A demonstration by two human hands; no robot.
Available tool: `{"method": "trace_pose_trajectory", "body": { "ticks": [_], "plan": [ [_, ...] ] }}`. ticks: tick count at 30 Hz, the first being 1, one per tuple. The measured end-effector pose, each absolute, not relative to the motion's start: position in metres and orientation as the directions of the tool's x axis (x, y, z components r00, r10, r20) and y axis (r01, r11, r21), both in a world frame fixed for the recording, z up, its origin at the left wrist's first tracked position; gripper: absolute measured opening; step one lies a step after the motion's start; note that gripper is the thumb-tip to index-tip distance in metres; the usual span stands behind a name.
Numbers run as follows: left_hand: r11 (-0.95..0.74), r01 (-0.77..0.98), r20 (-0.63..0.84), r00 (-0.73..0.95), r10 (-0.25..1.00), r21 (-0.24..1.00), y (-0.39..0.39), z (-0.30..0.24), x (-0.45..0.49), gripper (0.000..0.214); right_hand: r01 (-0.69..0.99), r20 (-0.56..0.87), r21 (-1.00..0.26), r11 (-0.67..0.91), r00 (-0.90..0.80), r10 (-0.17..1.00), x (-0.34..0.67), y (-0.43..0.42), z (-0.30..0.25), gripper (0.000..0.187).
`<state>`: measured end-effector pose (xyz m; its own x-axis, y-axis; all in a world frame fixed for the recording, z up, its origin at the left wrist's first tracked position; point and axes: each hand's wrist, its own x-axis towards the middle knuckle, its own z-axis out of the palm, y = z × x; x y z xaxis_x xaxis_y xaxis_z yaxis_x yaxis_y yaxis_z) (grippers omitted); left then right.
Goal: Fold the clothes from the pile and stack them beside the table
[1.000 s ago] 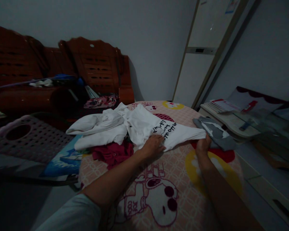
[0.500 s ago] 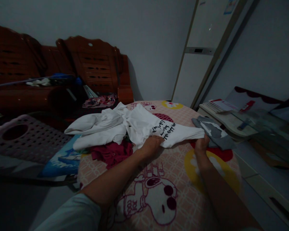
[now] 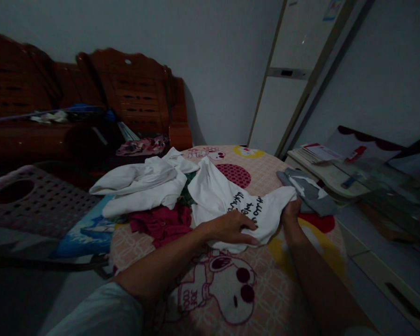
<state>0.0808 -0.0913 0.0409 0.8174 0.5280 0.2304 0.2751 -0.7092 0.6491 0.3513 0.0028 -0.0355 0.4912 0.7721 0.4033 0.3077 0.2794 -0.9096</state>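
A white T-shirt with black lettering (image 3: 224,198) lies across the round table's cartoon-print pink cloth (image 3: 210,289). My left hand (image 3: 231,228) rests on its near edge, fingers stretched flat and pressing the fabric down. Closed on the shirt's right end is my right hand (image 3: 290,212). Just left of the shirt sits a heap of white garments (image 3: 140,186) with a dark red garment (image 3: 163,223) below it.
A folded grey garment (image 3: 310,189) lies at the table's right edge. Papers and books (image 3: 322,161) sit on a low surface to the right. Wooden chairs (image 3: 136,98) stand behind, a perforated plastic stool (image 3: 38,200) at left, a tall white cabinet (image 3: 290,74) at the back.
Both hands have drawn the white T-shirt toward me. My left hand slid down and right onto its near edge, and my right hand moved left, bunching the shirt's right end.
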Motion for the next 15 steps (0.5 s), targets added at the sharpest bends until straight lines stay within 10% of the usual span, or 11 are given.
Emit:
{"method": "trace_pose_trajectory", "body": {
  "ticks": [5,15],
  "plan": [
    [-0.622,0.244,0.271,0.740,0.615,0.744,-0.085,0.042,0.077,0.025,0.283,0.327,-0.940,0.189,0.599,0.731,0.346,-0.003,-0.029,0.038],
    [-0.632,0.656,0.313,0.549,0.775,0.412,-0.059,0.003,0.066,0.029,0.241,0.295,-0.953,0.182,0.616,0.730,0.338,-0.012,-0.016,0.036]
  ]
}}
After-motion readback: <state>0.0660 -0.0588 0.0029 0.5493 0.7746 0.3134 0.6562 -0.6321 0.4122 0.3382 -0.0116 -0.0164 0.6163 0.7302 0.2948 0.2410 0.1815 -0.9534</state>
